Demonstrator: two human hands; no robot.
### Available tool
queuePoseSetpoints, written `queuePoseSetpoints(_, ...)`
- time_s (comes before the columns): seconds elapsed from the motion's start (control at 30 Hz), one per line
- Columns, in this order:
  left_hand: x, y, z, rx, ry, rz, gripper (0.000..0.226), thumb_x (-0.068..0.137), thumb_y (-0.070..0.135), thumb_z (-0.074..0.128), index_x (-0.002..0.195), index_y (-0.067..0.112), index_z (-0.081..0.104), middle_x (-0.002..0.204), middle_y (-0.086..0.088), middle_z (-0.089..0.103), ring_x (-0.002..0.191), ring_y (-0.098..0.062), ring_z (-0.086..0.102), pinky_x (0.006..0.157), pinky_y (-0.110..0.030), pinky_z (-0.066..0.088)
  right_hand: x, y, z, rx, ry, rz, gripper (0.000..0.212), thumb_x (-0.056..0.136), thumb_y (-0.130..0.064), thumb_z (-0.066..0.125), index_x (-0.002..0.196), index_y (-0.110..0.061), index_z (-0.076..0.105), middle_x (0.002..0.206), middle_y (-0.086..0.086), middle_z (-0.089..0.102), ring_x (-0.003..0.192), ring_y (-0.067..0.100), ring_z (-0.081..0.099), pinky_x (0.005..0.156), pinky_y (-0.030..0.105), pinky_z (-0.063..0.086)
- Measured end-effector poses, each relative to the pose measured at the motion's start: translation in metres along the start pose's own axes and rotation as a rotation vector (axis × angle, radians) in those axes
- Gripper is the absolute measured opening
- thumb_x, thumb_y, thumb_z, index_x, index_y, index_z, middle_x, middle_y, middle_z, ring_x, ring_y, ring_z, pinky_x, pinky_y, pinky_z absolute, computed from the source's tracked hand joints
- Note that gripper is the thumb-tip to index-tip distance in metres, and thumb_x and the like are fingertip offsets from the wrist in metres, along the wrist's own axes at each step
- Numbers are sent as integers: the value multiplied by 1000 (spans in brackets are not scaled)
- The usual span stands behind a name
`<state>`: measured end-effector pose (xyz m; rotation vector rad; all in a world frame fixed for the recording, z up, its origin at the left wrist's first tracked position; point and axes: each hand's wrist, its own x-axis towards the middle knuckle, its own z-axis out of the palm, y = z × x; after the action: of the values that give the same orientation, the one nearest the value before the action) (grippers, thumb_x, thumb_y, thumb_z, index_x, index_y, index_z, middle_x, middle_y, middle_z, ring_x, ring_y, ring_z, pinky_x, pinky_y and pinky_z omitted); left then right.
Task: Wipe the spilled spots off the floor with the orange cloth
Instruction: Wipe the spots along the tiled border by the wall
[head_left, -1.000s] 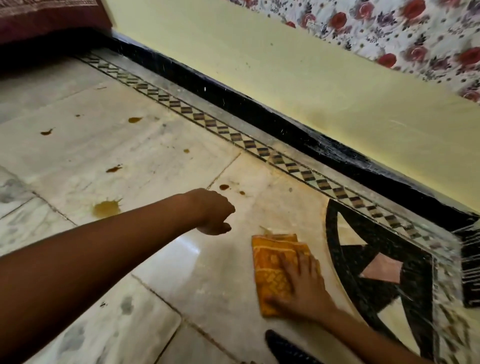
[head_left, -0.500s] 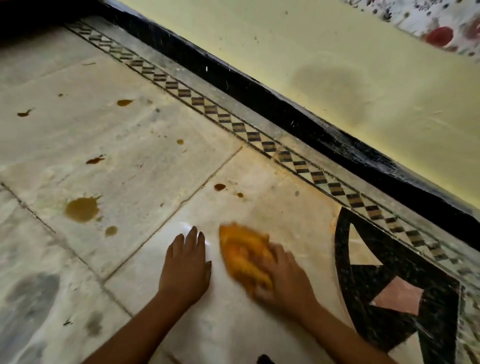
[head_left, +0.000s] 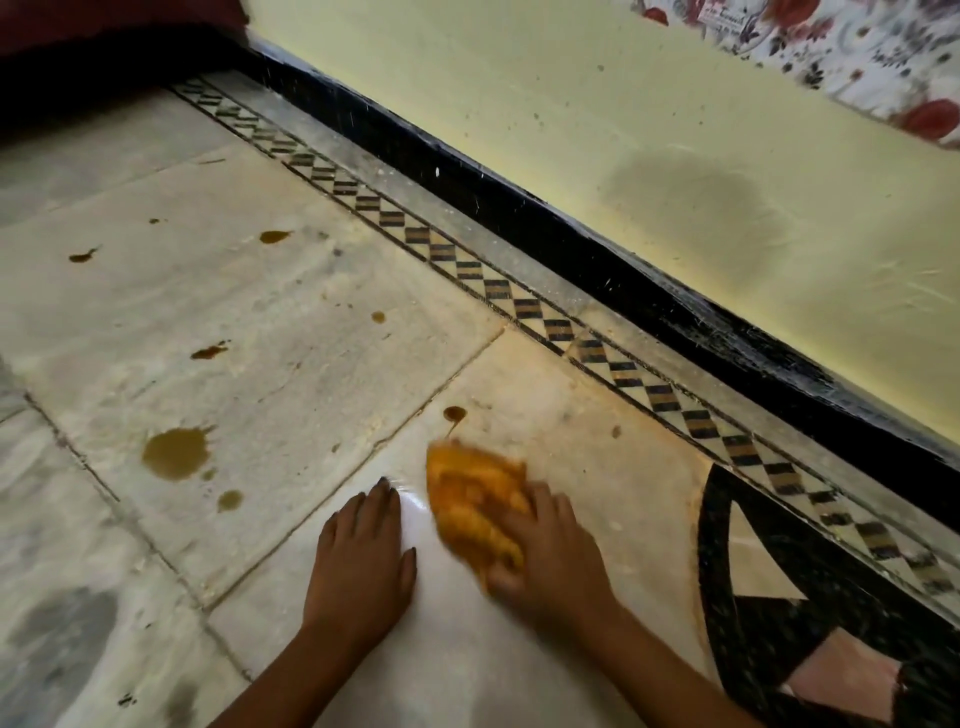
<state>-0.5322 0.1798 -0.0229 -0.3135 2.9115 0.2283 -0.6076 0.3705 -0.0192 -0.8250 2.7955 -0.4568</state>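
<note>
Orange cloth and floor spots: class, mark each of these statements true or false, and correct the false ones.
1. The right hand presses the orange cloth onto the floor. True.
2. The left hand grips the cloth too. False: it lies flat on the floor beside the cloth, apart from it.
3. Every spilled spot has been wiped away. False: several remain, including the large spot.
4. A small spot lies just beyond the cloth's far edge. True.
5. The large spot lies to the right of the cloth. False: it lies to the left.
</note>
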Motion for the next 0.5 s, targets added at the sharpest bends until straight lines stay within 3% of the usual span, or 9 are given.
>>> queuePoseSetpoints(0.07, 4, -6, 1, -19, -3, -7, 60, 75, 39, 37, 110, 0, 65, 116, -19, 64, 99, -36, 64, 77, -46, 53, -47, 18, -4, -9, 13, -109, 68, 68, -69, 47, 133, -51, 35, 129, -7, 37, 101, 19, 55, 70, 26, 52)
queuePoseSetpoints(0.1, 5, -8, 3, -28, 5, -10, 60, 75, 39, 35, 111, 0, 65, 118, -18, 63, 101, -36, 63, 79, -47, 52, -61, 36, -10, -38, -3, -58, 72, 65, -72, 43, 134, -53, 33, 129, -9, 35, 103, 17, 54, 74, 25, 52)
queuePoseSetpoints(0.17, 5, -7, 6, -42, 34, -11, 60, 77, 38, 35, 114, 0, 63, 120, -18, 61, 105, -36, 61, 83, -46, 51, -68, 77, -25, -54, -34, 174, 79, 67, -74, 42, 140, -51, 22, 138, -6, 27, 116, 15, 43, 90, 29, 48)
queuePoseSetpoints(0.23, 4, -3, 6, -51, 58, -36, 59, 78, 37, 34, 116, 0, 62, 122, -18, 60, 107, -36, 60, 85, -47, 49, -38, 107, -38, -75, -8, 443, 75, 76, -63, 54, 142, -41, 26, 142, 6, 28, 119, 23, 41, 92, 39, 48)
queuePoseSetpoints(0.3, 4, 2, 4, -62, 65, -69, 60, 77, 36, 34, 116, 0, 61, 120, -19, 61, 106, -37, 60, 85, -47, 49, 17, 107, -44, -100, 113, 529, 70, 80, -56, 56, 142, -32, 32, 142, 14, 28, 120, 33, 41, 90, 46, 48)
queuePoseSetpoints(0.4, 8, 3, 0, -82, 53, -101, 60, 75, 36, 34, 114, 0, 63, 117, -18, 63, 103, -35, 63, 82, -45, 51, 98, 58, -31, -92, 118, 484, 67, 83, -56, 51, 142, -32, 30, 149, 15, 18, 128, 41, 31, 93, 49, 43)
queuePoseSetpoints(0.5, 14, -4, -1, -68, 40, -100, 60, 74, 36, 35, 112, 1, 64, 116, -16, 64, 101, -33, 64, 81, -44, 52, 113, -6, -2, -116, 74, 193, 63, 83, -56, 46, 141, -40, 27, 152, 9, 16, 131, 36, 25, 100, 49, 32)
